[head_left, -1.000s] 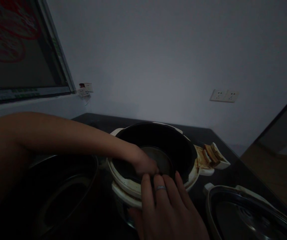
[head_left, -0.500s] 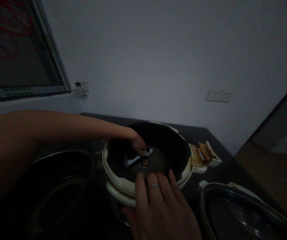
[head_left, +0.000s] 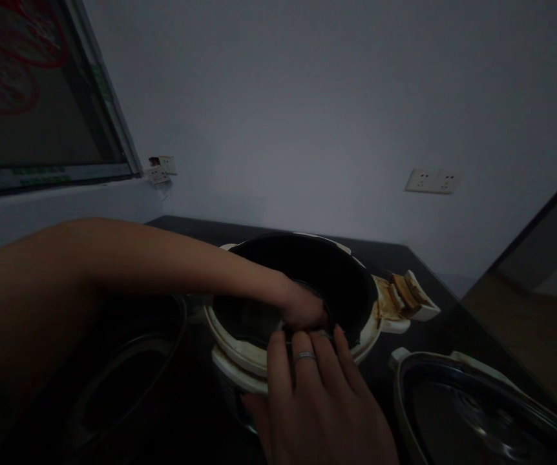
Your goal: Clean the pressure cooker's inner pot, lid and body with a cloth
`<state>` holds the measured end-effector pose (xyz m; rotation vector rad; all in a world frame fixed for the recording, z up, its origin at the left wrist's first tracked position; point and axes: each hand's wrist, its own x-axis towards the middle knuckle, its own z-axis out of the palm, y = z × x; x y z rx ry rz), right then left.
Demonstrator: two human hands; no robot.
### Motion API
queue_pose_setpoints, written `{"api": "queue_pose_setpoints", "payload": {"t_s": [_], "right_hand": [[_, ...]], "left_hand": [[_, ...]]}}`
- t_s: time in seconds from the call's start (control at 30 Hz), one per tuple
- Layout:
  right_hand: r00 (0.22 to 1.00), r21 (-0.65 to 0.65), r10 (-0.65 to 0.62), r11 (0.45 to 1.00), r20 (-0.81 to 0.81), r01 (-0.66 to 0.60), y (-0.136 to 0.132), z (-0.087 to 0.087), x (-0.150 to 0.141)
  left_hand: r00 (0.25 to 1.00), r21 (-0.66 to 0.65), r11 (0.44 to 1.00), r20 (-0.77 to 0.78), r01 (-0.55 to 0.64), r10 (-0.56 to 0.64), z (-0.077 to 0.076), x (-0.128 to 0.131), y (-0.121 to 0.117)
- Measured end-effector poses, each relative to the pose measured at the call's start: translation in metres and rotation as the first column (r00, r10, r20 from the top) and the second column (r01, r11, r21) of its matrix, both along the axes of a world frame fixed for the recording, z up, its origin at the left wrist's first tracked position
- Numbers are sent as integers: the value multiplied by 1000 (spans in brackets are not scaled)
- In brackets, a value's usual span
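Note:
An open electric pressure cooker (head_left: pixel 240 349) with a stained cream rim stands in the middle of the counter. My left hand (head_left: pixel 307 309) reaches down into its dark interior, closed, with its fingers pressed low near the front right. Only slivers of a white cloth (head_left: pixel 325 333) show beneath it; the rest is hidden by my hands. At the front, my right hand (head_left: pixel 320 394), with a ring on one finger, grips the cooker's rim, fingers over the edge and thumb outside.
A dark round pot (head_left: pixel 181 316) stands at the left, partly behind my forearm. The cooker's lid (head_left: pixel 477 407) lies upturned at the right. A brown-stained hinge bracket (head_left: pixel 399 297) juts from the cooker. Behind the black counter (head_left: pixel 201 226) rises a wall with sockets (head_left: pixel 432 181).
My left hand has moved right and toward me inside the cooker, carrying the white cloth, which is now mostly covered. My right hand keeps its hold on the rim.

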<state>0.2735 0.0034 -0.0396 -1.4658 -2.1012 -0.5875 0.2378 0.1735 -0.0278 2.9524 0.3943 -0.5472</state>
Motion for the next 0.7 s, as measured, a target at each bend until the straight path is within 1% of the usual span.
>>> {"api": "queue_pose_setpoints", "payload": {"t_s": [0.1, 0.17, 0.23, 0.3, 0.37, 0.4, 0.47, 0.53, 0.63, 0.7], "right_hand": [[1000, -9, 6, 1000, 0, -6, 1, 0, 0], [1000, -6, 6, 1000, -12, -6, 1, -2, -2], [999, 4, -17, 1000, -44, 17, 3, -4, -7], [994, 29, -65, 997, -91, 68, 5, -6, -12], [991, 48, -81, 995, -111, 87, 7, -4, -14], [993, 50, -62, 996, -98, 67, 7, -2, -13], [999, 29, 1, 1000, -42, 0, 6, 3, -9], [999, -15, 42, 999, 9, -42, 4, 9, -4], [999, -74, 37, 997, 38, -34, 1, 14, 0], [999, -81, 31, 996, 42, -28, -1, 15, 0]], "left_hand": [[998, 6, 1000, -64, -4, 4, -6, 17, 26], [996, 32, 998, -77, -45, 47, -9, 17, 47], [993, 43, 995, -78, -90, 93, -12, 6, 65], [987, 40, 990, -77, -137, 139, -13, -12, 78], [980, 24, 984, -81, -178, 180, -12, -31, 83], [978, 14, 981, -81, -193, 194, -9, -39, 83], [976, -10, 978, -67, -210, 209, -1, -51, 78], [977, -24, 977, -21, -213, 213, 13, -57, 69], [972, -13, 976, 94, -216, 217, 41, -66, 54], [955, 4, 973, 191, -233, 228, 62, -76, 44]]}}
